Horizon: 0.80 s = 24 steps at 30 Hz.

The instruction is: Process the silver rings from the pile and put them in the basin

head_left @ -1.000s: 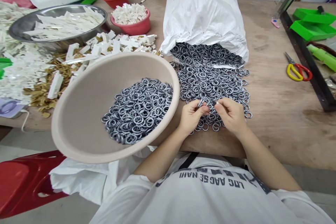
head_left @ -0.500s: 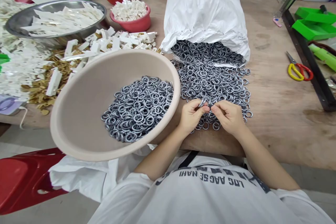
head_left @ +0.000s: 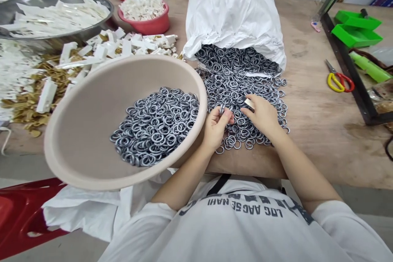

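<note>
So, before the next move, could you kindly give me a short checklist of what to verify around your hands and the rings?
1. Left hand pinches a small grey metal ring in its fingers: ok.
2. Right hand has a small white piece at its fingertips: ok; firmness of the grip: cannot tell.
3. Round beige plastic basin is steady, though tilted towards the person: cannot tell what supports it.
4. Grey rings in the basin lie together at its bottom: ok.
5. Loose heap of grey metal rings, spilling from the white woven sack, stays on the wooden table: ok.
</note>
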### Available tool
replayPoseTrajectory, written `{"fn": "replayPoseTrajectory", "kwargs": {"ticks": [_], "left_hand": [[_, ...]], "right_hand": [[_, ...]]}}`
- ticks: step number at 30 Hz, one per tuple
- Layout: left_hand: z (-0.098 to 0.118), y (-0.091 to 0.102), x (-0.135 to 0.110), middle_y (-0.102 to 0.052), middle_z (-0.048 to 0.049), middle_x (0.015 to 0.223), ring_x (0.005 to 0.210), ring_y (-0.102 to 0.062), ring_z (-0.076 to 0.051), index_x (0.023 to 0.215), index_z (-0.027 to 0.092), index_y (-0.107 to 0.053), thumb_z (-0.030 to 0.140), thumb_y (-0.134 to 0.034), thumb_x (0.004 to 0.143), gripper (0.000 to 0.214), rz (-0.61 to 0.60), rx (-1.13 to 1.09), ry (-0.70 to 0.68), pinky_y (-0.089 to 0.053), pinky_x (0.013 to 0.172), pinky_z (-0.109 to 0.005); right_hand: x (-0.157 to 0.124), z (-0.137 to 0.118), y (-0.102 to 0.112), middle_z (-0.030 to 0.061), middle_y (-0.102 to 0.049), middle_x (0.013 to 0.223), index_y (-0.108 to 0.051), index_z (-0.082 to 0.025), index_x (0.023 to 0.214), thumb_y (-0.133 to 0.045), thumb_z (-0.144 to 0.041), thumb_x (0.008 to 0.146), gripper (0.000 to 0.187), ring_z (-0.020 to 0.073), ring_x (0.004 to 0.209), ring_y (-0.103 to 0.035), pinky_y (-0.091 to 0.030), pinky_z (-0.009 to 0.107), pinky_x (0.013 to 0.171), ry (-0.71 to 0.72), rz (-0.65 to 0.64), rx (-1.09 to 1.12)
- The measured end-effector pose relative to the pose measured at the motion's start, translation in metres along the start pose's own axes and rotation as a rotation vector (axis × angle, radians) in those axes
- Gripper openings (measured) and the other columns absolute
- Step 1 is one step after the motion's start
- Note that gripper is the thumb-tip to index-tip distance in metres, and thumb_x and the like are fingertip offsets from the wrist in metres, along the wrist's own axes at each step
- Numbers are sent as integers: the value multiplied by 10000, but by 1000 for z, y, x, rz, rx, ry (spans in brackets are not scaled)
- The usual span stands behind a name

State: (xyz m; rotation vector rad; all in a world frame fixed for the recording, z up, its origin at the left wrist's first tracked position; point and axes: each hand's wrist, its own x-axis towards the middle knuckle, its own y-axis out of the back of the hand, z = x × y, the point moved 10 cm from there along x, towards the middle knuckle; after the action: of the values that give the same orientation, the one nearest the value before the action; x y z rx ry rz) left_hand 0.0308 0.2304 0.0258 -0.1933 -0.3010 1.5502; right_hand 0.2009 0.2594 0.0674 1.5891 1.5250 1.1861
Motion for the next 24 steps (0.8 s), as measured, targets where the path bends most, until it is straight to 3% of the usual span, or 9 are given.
{"fn": "replayPoseTrajectory", "kwargs": {"ticks": [3, 5, 9, 12, 15, 19, 24], "left_hand": [[-9, 8, 4, -655, 10, 834, 698, -588, -81, 877, 204, -687, 451, -732, 854, 252, 50, -21, 45, -485, 650, -184], [-11, 10, 6, -663, 2, 854, 695, -579, -79, 870, 199, -699, 458, -713, 868, 259, 67, -16, 59, -481, 647, -185], [-4, 8, 5, -625, 28, 779, 660, -537, -66, 867, 195, -692, 405, -771, 827, 227, 52, -16, 21, -452, 657, -185], [-3, -4, 2, -642, 17, 785, 684, -541, -81, 915, 185, -716, 383, -800, 797, 245, -33, 29, 30, -453, 686, -208], [-7, -19, -4, -683, -10, 846, 738, -570, -111, 958, 174, -731, 403, -813, 776, 304, -128, 59, 66, -464, 711, -236], [-7, -28, -9, -668, -5, 808, 735, -565, -122, 877, 168, -709, 426, -791, 797, 282, -179, 80, 60, -454, 700, -243], [3, -25, -9, -608, 2, 780, 729, -519, -128, 831, 177, -703, 406, -809, 786, 257, -168, 245, -51, -414, 696, -261]], "right_hand": [[16, -10, -13, 93, -707, 1072, -695, -246, 1119, -612, -397, 938, 250, 256, 870, -652, -400, 328, 694, 32, -41, -106], [22, -10, -10, 90, -695, 1002, -712, -222, 985, -582, -393, 954, 217, 241, 829, -633, -379, 322, 671, 38, -11, -88], [11, 2, 6, 28, -626, 766, -688, -196, 846, -601, -382, 939, 226, 174, 708, -558, -371, 296, 634, 14, 31, 336], [-12, 10, -5, -26, -569, 658, -692, -205, 903, -658, -462, 897, 259, 124, 560, -478, -361, 263, 537, -104, -85, 825], [-33, 8, -14, -22, -637, 723, -700, -212, 929, -740, -470, 835, 278, 100, 536, -484, -382, 249, 510, -165, -73, 1087], [-44, -3, -27, -12, -678, 764, -700, -213, 899, -736, -459, 846, 253, 91, 535, -508, -418, 245, 515, -162, -94, 1218], [-45, -3, -11, -22, -650, 787, -720, -245, 1069, -733, -419, 862, 270, 88, 567, -514, -429, 239, 533, -153, -1, 1121]]}}
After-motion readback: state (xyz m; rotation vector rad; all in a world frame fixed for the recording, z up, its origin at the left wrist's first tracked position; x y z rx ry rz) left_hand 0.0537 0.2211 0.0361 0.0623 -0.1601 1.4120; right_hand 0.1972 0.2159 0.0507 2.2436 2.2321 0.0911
